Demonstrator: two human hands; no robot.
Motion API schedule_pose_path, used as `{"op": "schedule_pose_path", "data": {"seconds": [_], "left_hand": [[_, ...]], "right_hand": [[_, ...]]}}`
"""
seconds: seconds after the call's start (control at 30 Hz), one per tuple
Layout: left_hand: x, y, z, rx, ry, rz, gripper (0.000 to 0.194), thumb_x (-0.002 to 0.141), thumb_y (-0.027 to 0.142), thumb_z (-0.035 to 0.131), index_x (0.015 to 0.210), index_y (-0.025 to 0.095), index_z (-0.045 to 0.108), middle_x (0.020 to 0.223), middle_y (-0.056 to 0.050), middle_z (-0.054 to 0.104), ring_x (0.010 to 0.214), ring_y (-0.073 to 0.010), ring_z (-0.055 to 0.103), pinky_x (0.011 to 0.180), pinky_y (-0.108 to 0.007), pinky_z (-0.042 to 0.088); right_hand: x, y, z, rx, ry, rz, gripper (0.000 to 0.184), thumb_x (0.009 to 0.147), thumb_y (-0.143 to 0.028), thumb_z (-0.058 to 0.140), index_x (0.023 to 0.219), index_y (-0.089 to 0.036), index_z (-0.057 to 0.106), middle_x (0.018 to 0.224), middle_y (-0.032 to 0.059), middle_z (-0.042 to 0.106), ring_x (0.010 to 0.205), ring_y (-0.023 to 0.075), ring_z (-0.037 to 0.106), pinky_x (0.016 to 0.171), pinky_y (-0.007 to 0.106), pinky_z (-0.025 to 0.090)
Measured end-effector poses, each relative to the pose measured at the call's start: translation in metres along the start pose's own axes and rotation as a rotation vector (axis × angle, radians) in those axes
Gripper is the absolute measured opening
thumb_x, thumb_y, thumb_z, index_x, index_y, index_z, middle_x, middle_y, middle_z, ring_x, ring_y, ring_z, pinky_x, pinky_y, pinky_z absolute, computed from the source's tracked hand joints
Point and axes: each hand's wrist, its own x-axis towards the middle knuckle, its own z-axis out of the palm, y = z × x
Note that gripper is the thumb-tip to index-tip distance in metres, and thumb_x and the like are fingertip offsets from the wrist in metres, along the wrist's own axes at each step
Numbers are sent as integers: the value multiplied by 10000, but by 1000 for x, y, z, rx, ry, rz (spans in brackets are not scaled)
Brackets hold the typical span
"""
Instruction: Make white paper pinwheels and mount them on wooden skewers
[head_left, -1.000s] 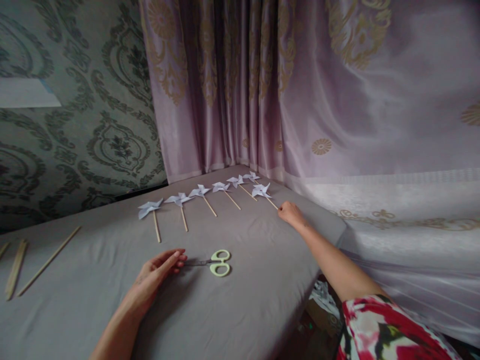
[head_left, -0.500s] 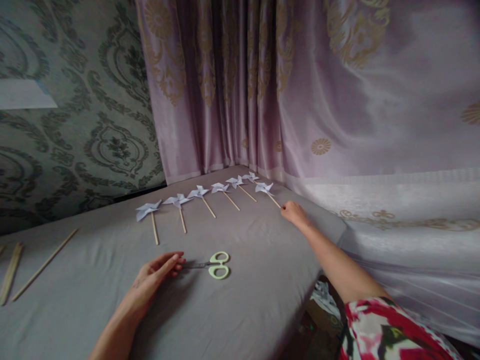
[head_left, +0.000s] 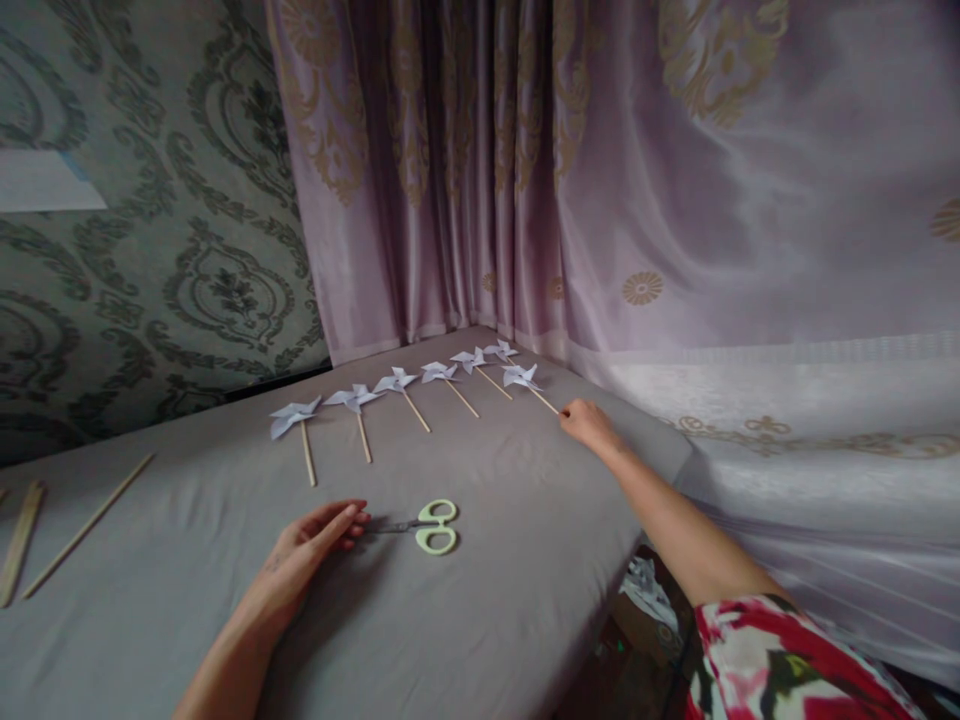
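Several white paper pinwheels on wooden sticks lie in a row on the grey sheet (head_left: 465, 620). My right hand (head_left: 586, 423) reaches far out and pinches the stick end of the rightmost pinwheel (head_left: 522, 377). My left hand (head_left: 311, 545) rests flat on the sheet, fingers stretched, its fingertips at the blade tips of the green-handled scissors (head_left: 433, 526). The leftmost pinwheel (head_left: 294, 416) lies beyond that hand.
Loose wooden sticks (head_left: 86, 522) lie at the left of the sheet. Pink patterned curtains (head_left: 600, 180) hang behind and to the right; patterned wallpaper (head_left: 150, 230) is at the left. The sheet's edge drops off at the right, with clutter (head_left: 645, 600) below.
The rightmost pinwheel has slid a little back toward the row with my right hand on its stick. My left hand has stayed by the scissors.
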Motion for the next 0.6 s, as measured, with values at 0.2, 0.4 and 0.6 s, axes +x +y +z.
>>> {"op": "schedule_pose_path", "data": {"seconds": [0.2, 0.4, 0.6], "left_hand": [[-1, -2, -1, 3, -17, 7, 535, 625, 539, 761, 982, 142, 722, 936, -116, 733, 796, -189, 658, 698, -248, 507], [1, -5, -3, 29, -31, 19, 553, 634, 556, 746, 994, 138, 718, 928, -112, 734, 794, -183, 651, 706, -239, 496], [1, -3, 0, 59, -10, 10, 635, 569, 606, 753, 980, 124, 716, 912, -122, 736, 790, -207, 648, 717, -281, 495]], "right_hand": [[-2, -15, 3, -14, -10, -14, 320, 894, -265, 462, 1079, -170, 705, 1095, 183, 693, 1053, 267, 645, 809, 302, 466], [-4, -19, 6, -26, -12, -7, 313, 898, -254, 465, 1088, -161, 696, 1097, 187, 690, 1067, 269, 641, 820, 309, 466], [-4, -22, 7, -29, -7, 9, 320, 902, -236, 456, 1111, -143, 681, 1118, 203, 677, 1080, 274, 635, 834, 321, 472]]}}
